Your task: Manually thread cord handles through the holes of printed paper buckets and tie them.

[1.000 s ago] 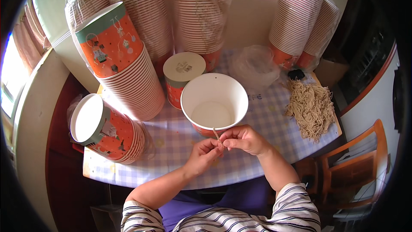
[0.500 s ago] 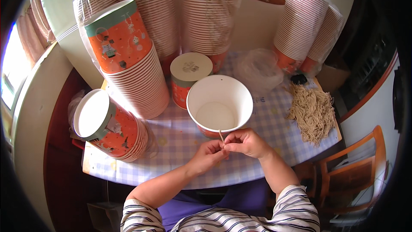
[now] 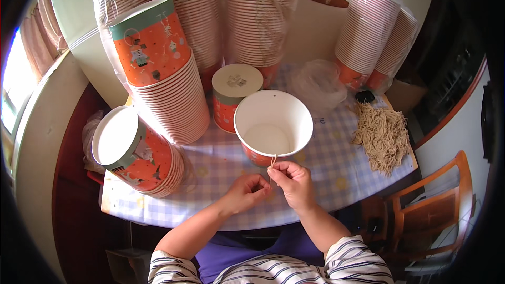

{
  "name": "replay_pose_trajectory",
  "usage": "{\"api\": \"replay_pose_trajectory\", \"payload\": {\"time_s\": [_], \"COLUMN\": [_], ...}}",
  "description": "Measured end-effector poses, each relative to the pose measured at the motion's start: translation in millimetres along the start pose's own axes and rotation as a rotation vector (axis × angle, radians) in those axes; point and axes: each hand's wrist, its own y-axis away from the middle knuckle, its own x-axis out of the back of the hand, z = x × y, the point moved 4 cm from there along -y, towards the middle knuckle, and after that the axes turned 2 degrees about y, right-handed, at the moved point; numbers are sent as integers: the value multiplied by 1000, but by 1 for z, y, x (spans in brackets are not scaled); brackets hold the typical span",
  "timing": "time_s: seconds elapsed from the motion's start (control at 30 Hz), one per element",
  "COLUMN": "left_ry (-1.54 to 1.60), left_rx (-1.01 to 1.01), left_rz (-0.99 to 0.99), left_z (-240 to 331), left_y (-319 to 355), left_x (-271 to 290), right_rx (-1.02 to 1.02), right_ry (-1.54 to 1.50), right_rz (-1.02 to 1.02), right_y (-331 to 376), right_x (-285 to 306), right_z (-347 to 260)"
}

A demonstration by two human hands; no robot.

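Note:
An open paper bucket (image 3: 253, 118), white inside and orange outside, stands upright before me. From its near rim hangs a thin beige cord (image 3: 274, 161), looped at the edge. My right hand (image 3: 295, 183) pinches this cord between thumb and forefinger just below the rim. My left hand (image 3: 245, 193) is lower and to the left, its fingers curled; the cord's tail runs down to its fingertips, where it seems to be held. A small dark hole shows in the bucket's far wall.
Behind the bucket stands a green-and-orange tub (image 3: 236, 81), bottom up. Tall nested bucket stacks (image 3: 168, 100) rise at the left and back, more (image 3: 365, 26) at the back right. A shorter stack (image 3: 150, 158) leans front left. Cut cords (image 3: 384, 139) lie right, near a plastic bag (image 3: 318, 84).
My hands have drawn slightly apart: the right has shifted up the cord toward the rim, the left a little down and left. The view has shifted slightly.

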Motion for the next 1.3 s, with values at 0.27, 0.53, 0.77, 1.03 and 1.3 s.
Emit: {"api": "replay_pose_trajectory", "payload": {"time_s": [0.27, 0.53, 0.77, 1.03, 1.3], "left_ry": [-467, -652, -665, -839, -1241], "left_rx": [-187, -319, -330, -588, -988], "left_rz": [-8, 45, 11, 50, 565], "left_z": [19, 29, 25, 33, 134], "left_y": [9, 10, 8, 10, 17], "left_x": [-13, -17, -20, -15, -15], "right_rx": [234, 290, 303, 449, -13], "right_ry": [167, 344, 344, 369, -168], "right_rz": [292, 402, 384, 97, -33], "right_y": [-4, -3, -4, -1, -4], "right_x": [-11, -13, -11, 5, 9], "right_z": [-7, -14, -14, 8, 26]}}
